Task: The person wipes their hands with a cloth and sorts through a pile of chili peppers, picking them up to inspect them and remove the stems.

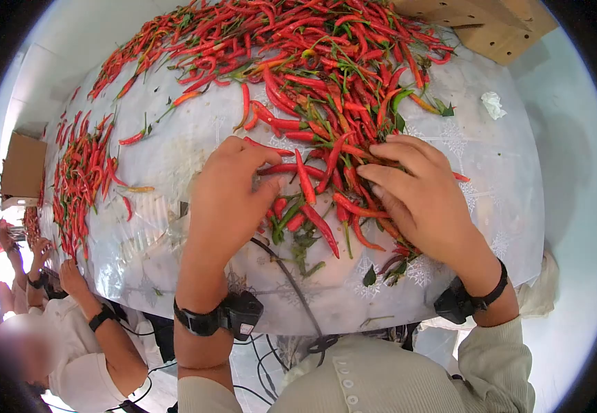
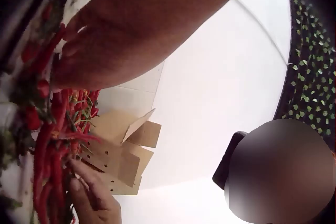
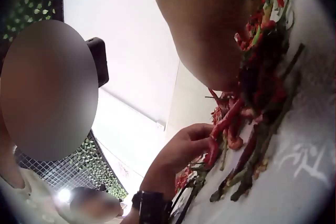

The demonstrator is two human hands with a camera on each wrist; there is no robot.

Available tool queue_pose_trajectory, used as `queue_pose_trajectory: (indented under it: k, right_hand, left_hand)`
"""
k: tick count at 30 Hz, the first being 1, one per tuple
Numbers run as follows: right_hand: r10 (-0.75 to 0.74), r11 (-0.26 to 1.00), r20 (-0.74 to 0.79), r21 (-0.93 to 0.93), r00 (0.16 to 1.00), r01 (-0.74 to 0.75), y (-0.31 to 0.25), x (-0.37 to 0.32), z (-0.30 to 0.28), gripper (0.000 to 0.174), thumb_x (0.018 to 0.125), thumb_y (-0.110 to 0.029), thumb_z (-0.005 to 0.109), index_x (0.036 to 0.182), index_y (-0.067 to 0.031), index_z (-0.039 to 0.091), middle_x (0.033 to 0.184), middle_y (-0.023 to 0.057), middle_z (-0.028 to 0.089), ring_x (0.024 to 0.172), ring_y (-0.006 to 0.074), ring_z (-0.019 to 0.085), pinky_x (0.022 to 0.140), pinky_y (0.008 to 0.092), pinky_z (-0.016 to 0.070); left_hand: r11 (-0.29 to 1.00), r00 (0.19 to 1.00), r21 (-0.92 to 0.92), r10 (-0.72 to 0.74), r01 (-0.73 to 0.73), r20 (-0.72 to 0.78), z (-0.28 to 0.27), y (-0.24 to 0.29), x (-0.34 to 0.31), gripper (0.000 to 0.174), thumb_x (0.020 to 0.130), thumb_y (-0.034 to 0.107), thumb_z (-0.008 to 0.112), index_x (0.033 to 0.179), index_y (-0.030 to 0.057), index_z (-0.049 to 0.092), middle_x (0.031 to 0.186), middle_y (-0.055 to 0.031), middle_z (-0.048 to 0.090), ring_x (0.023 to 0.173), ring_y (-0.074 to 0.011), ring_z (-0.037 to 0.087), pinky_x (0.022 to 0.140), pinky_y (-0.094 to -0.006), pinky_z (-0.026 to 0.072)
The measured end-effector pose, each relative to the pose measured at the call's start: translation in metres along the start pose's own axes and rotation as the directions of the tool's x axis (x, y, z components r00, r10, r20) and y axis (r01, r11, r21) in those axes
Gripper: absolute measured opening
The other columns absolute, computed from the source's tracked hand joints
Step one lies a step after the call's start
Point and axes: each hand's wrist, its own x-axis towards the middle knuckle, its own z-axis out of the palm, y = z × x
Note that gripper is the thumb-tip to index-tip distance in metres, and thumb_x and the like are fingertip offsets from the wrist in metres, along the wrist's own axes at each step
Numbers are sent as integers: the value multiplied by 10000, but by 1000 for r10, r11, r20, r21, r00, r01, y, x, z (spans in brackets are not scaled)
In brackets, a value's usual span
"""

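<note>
Red chilies [image 1: 364, 89] with green stems lie heaped in front of the hands. My left hand [image 1: 226, 199] is at the heap's near left edge, thumb and index finger bent round a red chili [image 1: 281, 168]; the right wrist view shows this left hand [image 3: 181, 153] at a chili [image 3: 212, 150]. Across the near right side of the heap, my right hand [image 1: 426, 199] rests with fingers spread and slightly bent, fingertips touching chilies. In the left wrist view the right hand [image 2: 97, 195] reaches in low beside red chilies [image 2: 52, 166]. Loose chilies [image 1: 322, 230] lie between both hands.
A second chili pile [image 1: 81, 179] spreads at the left, with a cardboard box [image 1: 23, 165] beyond it. Another cardboard box [image 1: 488, 24] stands at the far right, near crumpled white paper [image 1: 493, 105]. A black cable [image 1: 288, 275] crosses the near edge. Other people sit at the left.
</note>
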Motion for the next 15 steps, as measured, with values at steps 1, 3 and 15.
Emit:
queue_pose_trajectory:
  k: [1,3,15]
  right_hand:
    - [-6,1000,9,-19,1000,6,9,-4,1,223,718,-66,666,940,-84,655,1031,97,603,1027,306,559,850,428,448]
    - [32,998,-10,-51,999,-32,13,-6,0,205,717,-70,669,921,-76,651,1003,93,605,1005,309,561,832,428,448]
    - [111,994,166,-13,980,-110,-21,-9,-7,258,627,-206,772,787,-69,623,897,69,545,896,272,533,773,402,425]
  left_hand:
    - [1000,1000,17,8,-8,18,0,1,0,208,733,64,694,933,36,645,873,-105,569,802,-263,572,718,-352,462]
    - [999,998,46,19,-22,54,2,5,0,209,724,66,700,923,36,643,875,-107,570,827,-282,580,739,-359,461]
    - [804,991,-590,-2,-77,-132,5,21,4,193,782,-35,695,951,6,610,910,-43,611,844,-122,591,801,-256,474]
